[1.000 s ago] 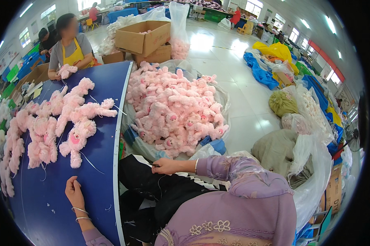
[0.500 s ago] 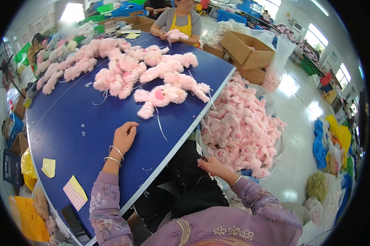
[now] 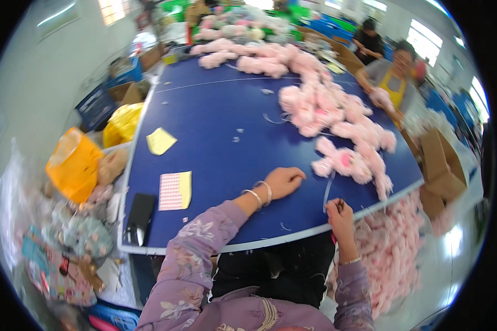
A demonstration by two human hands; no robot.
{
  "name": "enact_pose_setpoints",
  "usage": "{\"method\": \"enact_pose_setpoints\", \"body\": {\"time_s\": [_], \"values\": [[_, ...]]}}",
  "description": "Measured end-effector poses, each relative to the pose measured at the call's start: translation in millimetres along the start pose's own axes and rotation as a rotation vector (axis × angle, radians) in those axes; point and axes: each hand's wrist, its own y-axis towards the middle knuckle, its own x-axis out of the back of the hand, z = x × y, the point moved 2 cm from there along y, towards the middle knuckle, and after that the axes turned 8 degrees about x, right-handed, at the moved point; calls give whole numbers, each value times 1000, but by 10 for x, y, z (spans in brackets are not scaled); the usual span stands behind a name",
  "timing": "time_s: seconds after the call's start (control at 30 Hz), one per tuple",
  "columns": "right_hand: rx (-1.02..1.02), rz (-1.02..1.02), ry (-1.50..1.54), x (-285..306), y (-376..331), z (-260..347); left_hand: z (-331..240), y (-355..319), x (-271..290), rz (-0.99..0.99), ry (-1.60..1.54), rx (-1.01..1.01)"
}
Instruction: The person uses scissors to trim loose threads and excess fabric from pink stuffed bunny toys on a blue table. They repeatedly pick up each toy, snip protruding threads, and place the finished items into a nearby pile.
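- I see my left hand (image 3: 284, 182) lying on the blue table (image 3: 221, 127), fingers curled loosely under, clasping nothing, with two bangles on the wrist.
- My right hand (image 3: 340, 212) sits at the near edge of the table, fingers pinched on a small dark tool; I cannot tell exactly what it is.
- A pale thread (image 3: 328, 192) runs from just by that hand up toward the nearest pink plush toy (image 3: 347, 163), which lies just beyond my right hand, near the table's right edge.
- More pink plush toys (image 3: 314, 105) trail from there toward the far edge.
- A sheet of pink stickers (image 3: 174, 190) and a black phone (image 3: 140, 212) lie toward the near left corner; a yellow note (image 3: 160, 140) sits further up the left side.
- A pile of pink plush (image 3: 391, 254) fills a bag below the table's right edge.
- A person in a yellow apron (image 3: 394, 85) works at the far right edge.
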Motion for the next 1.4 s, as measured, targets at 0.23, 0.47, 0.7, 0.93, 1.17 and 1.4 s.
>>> {"method": "enact_pose_setpoints", "body": {"time_s": [0.23,0.47,0.7,0.93,1.17,1.4], "values": [[119,86,62,-60,-49,2,11,-192,105,4,-18,80],[174,101,79,-26,-55,-37,20,-207,100,-15,-91,98],[198,116,78,-24,-59,-41,224,-244,316,6,-213,153],[204,101,118,-35,-66,-57,411,-400,883,-105,-207,392],[202,100,119,-15,-55,-80,406,-437,882,-91,-249,382],[212,92,106,-31,-74,-65,433,-448,901,-80,-240,382]]}}
